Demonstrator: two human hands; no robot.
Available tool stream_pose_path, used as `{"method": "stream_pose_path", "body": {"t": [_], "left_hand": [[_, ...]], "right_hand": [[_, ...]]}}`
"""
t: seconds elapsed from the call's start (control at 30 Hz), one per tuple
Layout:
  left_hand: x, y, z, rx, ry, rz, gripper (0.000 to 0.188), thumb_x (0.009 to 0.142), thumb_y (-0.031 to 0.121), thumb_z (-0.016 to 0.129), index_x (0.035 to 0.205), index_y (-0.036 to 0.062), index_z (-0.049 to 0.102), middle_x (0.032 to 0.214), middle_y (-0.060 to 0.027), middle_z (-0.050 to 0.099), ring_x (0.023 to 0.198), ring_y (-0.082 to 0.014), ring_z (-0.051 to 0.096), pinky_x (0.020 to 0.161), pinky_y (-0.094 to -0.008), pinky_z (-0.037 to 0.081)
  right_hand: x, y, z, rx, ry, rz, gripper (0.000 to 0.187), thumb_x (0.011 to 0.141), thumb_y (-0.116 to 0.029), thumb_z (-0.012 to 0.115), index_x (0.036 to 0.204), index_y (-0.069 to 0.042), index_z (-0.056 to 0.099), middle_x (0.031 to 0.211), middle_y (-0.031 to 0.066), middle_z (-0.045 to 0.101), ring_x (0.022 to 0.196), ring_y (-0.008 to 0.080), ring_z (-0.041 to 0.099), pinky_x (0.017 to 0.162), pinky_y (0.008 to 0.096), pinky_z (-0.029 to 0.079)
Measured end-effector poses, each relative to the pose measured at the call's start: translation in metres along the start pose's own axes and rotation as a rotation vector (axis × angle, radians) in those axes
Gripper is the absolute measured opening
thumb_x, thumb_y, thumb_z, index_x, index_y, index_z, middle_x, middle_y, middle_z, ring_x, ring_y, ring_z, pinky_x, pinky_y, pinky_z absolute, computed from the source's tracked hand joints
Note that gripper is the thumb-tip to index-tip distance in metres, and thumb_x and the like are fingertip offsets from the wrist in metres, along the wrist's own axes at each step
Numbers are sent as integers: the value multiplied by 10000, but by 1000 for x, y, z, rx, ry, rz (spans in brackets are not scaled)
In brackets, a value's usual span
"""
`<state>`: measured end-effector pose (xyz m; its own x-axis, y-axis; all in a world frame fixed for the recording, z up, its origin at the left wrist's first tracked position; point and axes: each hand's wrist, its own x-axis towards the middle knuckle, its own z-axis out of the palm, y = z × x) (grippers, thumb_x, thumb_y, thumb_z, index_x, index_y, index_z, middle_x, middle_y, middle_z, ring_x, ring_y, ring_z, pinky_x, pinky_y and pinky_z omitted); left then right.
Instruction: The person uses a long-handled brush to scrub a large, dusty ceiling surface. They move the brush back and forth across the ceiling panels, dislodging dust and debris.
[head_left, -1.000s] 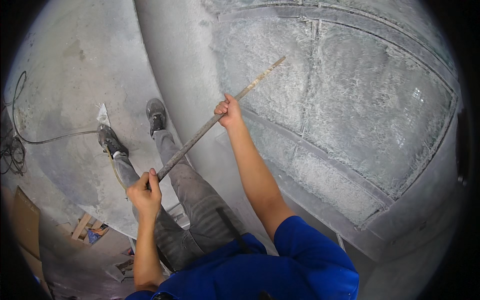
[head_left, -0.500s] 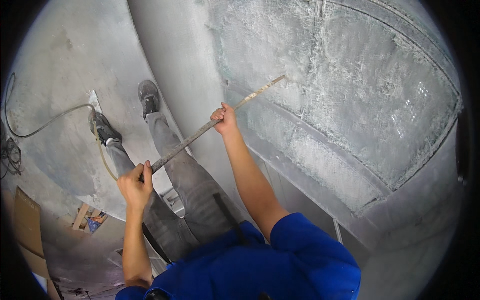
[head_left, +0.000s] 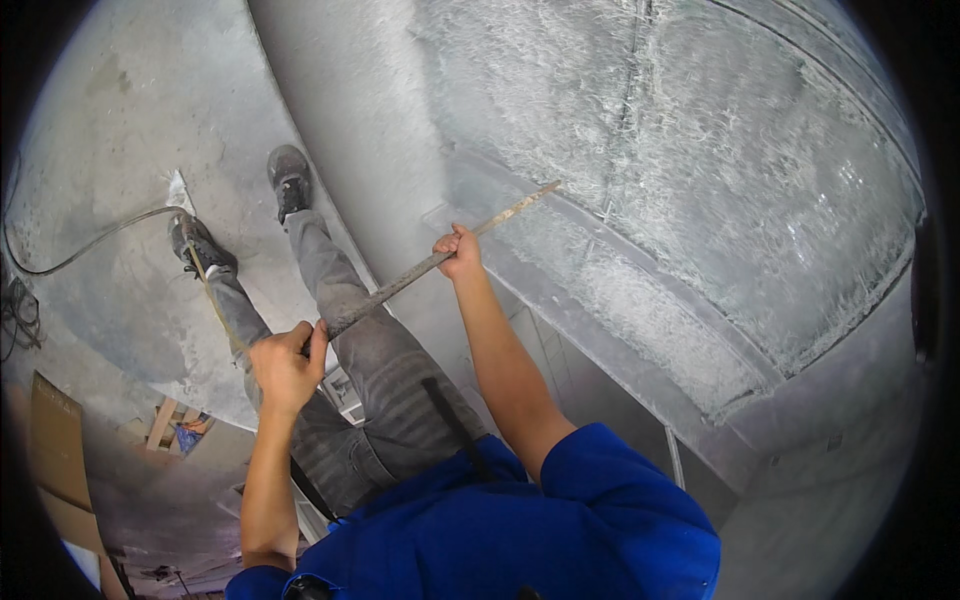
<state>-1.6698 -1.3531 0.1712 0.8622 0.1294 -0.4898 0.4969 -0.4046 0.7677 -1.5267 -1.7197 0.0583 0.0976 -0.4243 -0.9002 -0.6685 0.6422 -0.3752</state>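
A long, thin grey pipe slants across in front of me, its worn, pale-tipped end toward the far right. My left hand is closed round its near end, the thumb lying along it. Further up the pipe, my right hand wraps its fingers round the shaft. A yellowish hose runs from beside my left hand past my left shoe. The pipe's tip lies over a large grey panel with a rough, fibrous, whitish surface; whether it touches is unclear.
My shoes stand on a grey, dusty floor or platform with a long edge beside the right one. A dark hose curves at far left near a coiled cable. Cardboard and wood pieces lie lower left.
The pipe's tip has swung nearer to me and slightly left across the panel. Both hands have shifted a little to the right, still gripping the pipe.
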Motion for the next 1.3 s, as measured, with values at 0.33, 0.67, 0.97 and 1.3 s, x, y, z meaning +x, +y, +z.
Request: {"method": "stream_pose_path", "body": {"t": [0.33, 0.67, 0.97, 1.3], "left_hand": [[0, 22, 44, 61, -241, 25, 371, 955, 386, 713, 766, 68, 679, 530, -141, 610, 524, -362, 649, 524, -449, 498], [52, 48, 128, 81, -344, 24, 375, 1002, 380, 638, 840, 41, 654, 611, -189, 658, 565, -393, 676, 560, -500, 542], [120, 34, 213, 60, -270, -24, 384, 1020, 376, 605, 862, 28, 651, 702, -209, 697, 644, -416, 705, 603, -527, 559], [154, 36, 225, 101, -281, -96, 340, 1019, 317, 611, 929, -4, 679, 771, -199, 730, 706, -386, 738, 660, -492, 594]], "right_hand": [[44, -10, -14, -129, 131, -40, 250, 1035, -157, 567, 856, -122, 397, 651, -8, 358, 524, 126, 357, 493, 302, 361], [74, 9, 18, -310, 97, 37, 201, 1076, -170, 512, 914, -100, 417, 706, 2, 414, 542, 119, 370, 484, 274, 371], [85, 29, 47, -324, 20, 20, 129, 1106, -209, 493, 1098, -113, 409, 815, 63, 477, 609, 140, 428, 512, 281, 409], [95, 17, 75, -349, -106, 7, 102, 1111, -185, 459, 1189, -169, 395, 841, 73, 496, 638, 141, 443, 523, 291, 431]]}}
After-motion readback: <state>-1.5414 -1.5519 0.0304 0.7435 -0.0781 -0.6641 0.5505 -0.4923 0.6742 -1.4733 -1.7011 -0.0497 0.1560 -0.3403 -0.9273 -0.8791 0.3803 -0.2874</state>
